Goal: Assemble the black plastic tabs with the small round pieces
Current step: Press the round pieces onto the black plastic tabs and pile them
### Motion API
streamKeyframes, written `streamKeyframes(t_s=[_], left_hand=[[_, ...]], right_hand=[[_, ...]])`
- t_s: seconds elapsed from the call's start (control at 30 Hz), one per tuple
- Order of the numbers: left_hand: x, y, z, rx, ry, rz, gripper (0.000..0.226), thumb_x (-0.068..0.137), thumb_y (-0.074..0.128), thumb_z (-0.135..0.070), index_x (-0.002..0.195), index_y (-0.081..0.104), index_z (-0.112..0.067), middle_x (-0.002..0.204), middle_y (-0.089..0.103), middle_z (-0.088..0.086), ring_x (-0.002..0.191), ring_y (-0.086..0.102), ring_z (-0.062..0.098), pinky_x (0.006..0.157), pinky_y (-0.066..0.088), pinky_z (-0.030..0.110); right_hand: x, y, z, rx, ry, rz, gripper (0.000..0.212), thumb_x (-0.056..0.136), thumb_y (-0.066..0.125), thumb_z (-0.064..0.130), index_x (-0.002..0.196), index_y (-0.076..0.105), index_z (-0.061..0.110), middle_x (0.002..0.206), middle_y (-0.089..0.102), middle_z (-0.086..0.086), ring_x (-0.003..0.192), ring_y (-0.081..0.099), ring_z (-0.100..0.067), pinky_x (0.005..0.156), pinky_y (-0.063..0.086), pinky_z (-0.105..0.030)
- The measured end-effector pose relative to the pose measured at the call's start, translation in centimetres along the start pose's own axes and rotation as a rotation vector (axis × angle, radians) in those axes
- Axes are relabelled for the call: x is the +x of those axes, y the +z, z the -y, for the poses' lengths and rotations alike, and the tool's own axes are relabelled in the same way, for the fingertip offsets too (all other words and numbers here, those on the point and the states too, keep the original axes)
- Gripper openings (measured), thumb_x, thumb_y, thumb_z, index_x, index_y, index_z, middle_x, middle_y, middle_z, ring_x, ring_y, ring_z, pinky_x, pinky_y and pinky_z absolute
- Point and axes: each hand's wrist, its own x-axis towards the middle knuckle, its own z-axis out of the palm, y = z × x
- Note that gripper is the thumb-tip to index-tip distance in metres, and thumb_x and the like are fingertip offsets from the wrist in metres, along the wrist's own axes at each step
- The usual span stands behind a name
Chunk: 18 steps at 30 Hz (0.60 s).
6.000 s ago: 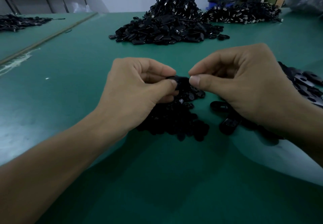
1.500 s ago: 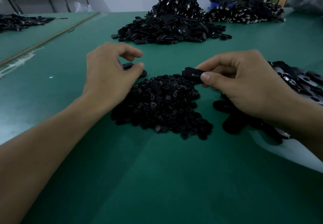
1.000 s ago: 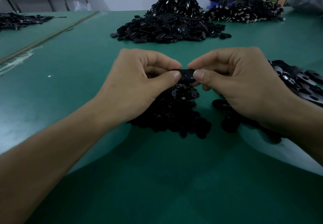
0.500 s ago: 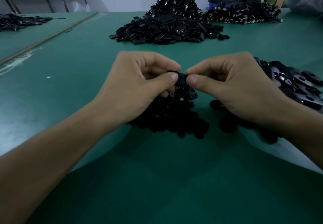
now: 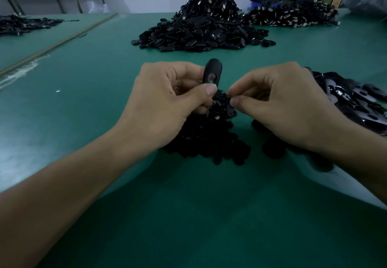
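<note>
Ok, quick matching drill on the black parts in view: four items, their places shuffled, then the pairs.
1. black oval plastic tab with a hole
2. heap of small round black pieces
3. pile of flat glossy black tabs
4. big mound of black tabs and cords

A. far side of the green table, centre
B. pinched upright in the left hand
C. on the table under both hands
D. on the table just right of the right hand

Pairs: 1-B, 2-C, 3-D, 4-A.
</note>
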Motion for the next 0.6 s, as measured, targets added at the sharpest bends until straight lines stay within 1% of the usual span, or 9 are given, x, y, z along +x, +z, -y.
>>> streamKeyframes(t_s=[0.03, 0.1, 0.17, 0.23, 0.27, 0.33, 0.43, 0.5, 0.6], left_hand=[[0.05, -0.06, 0.05, 0.014, 0.001, -0.006, 0.021, 0.091, 0.071, -0.009, 0.090, 0.075, -0.029, 0.075, 0.076, -0.001, 0.072, 0.073, 0.011, 0.068, 0.059, 0.022], [0.10, -0.07, 0.15, 0.037, 0.000, -0.015, 0.027, 0.095, 0.065, -0.010, 0.095, 0.075, -0.035, 0.080, 0.073, 0.003, 0.071, 0.070, 0.006, 0.069, 0.060, 0.023], [0.14, 0.02, 0.17, 0.050, -0.010, -0.013, 0.029, 0.098, 0.061, -0.010, 0.101, 0.074, -0.036, 0.088, 0.072, 0.006, 0.069, 0.067, 0.001, 0.073, 0.062, 0.027], [0.16, 0.09, 0.13, 0.043, -0.027, -0.012, 0.029, 0.099, 0.060, -0.009, 0.104, 0.074, -0.035, 0.088, 0.071, 0.003, 0.069, 0.068, 0.001, 0.077, 0.063, 0.032], [0.16, 0.06, 0.13, 0.040, -0.031, -0.013, 0.030, 0.098, 0.061, -0.008, 0.103, 0.073, -0.034, 0.088, 0.070, 0.000, 0.070, 0.069, 0.002, 0.077, 0.063, 0.032], [0.19, 0.02, 0.12, 0.042, -0.031, -0.017, 0.029, 0.095, 0.065, -0.005, 0.100, 0.073, -0.033, 0.085, 0.068, -0.003, 0.069, 0.070, 0.005, 0.074, 0.063, 0.030], [0.18, -0.05, 0.10, 0.050, -0.023, -0.027, 0.027, 0.092, 0.068, -0.004, 0.097, 0.075, -0.030, 0.079, 0.071, -0.003, 0.067, 0.068, 0.008, 0.066, 0.059, 0.023], [0.17, -0.04, 0.06, 0.056, -0.026, -0.024, 0.027, 0.092, 0.068, -0.005, 0.098, 0.074, -0.030, 0.077, 0.074, -0.007, 0.064, 0.067, 0.006, 0.065, 0.058, 0.020], [0.12, -0.11, -0.02, 0.062, -0.034, -0.016, 0.027, 0.092, 0.067, -0.004, 0.101, 0.073, -0.029, 0.077, 0.075, -0.013, 0.059, 0.066, 0.004, 0.062, 0.054, 0.016]], right_hand=[[-0.02, -0.02, -0.12, -0.071, -0.012, 0.010, 0.020, 0.087, 0.074, 0.017, 0.079, 0.070, 0.035, 0.068, 0.067, 0.018, 0.070, 0.062, 0.014, 0.064, 0.042, 0.001], [0.06, 0.07, -0.23, -0.162, -0.023, 0.040, 0.012, 0.087, 0.075, 0.021, 0.084, 0.074, 0.032, 0.069, 0.064, 0.021, 0.074, 0.059, 0.017, 0.064, 0.038, 0.004], [0.16, 0.12, -0.26, -0.221, -0.027, 0.065, 0.002, 0.087, 0.075, 0.028, 0.088, 0.076, 0.028, 0.071, 0.064, 0.020, 0.076, 0.059, 0.012, 0.065, 0.037, 0.004], [0.23, 0.16, -0.40, -0.281, -0.030, 0.105, 0.006, 0.087, 0.074, 0.032, 0.091, 0.076, 0.027, 0.076, 0.066, 0.017, 0.068, 0.059, 0.006, 0.064, 0.037, 0.004], [0.27, 0.22, -0.44, -0.299, -0.024, 0.123, 0.008, 0.088, 0.074, 0.031, 0.093, 0.076, 0.027, 0.079, 0.067, 0.016, 0.066, 0.056, 0.007, 0.063, 0.036, 0.003], [0.33, 0.33, -0.51, -0.301, -0.008, 0.147, 0.006, 0.089, 0.072, 0.028, 0.095, 0.075, 0.027, 0.083, 0.067, 0.015, 0.068, 0.054, 0.008, 0.062, 0.036, 0.003], [0.36, 0.52, -0.43, -0.289, 0.002, 0.153, 0.002, 0.090, 0.071, 0.026, 0.091, 0.072, 0.028, 0.081, 0.065, 0.016, 0.068, 0.053, 0.008, 0.062, 0.036, 0.004], [0.31, 0.58, -0.27, -0.274, 0.005, 0.162, 0.008, 0.090, 0.071, 0.026, 0.085, 0.068, 0.030, 0.078, 0.063, 0.018, 0.068, 0.054, 0.007, 0.062, 0.037, 0.003], [0.28, 0.68, -0.23, -0.276, 0.011, 0.173, 0.016, 0.092, 0.069, 0.026, 0.080, 0.061, 0.034, 0.078, 0.062, 0.017, 0.072, 0.055, 0.005, 0.060, 0.040, -0.005]])
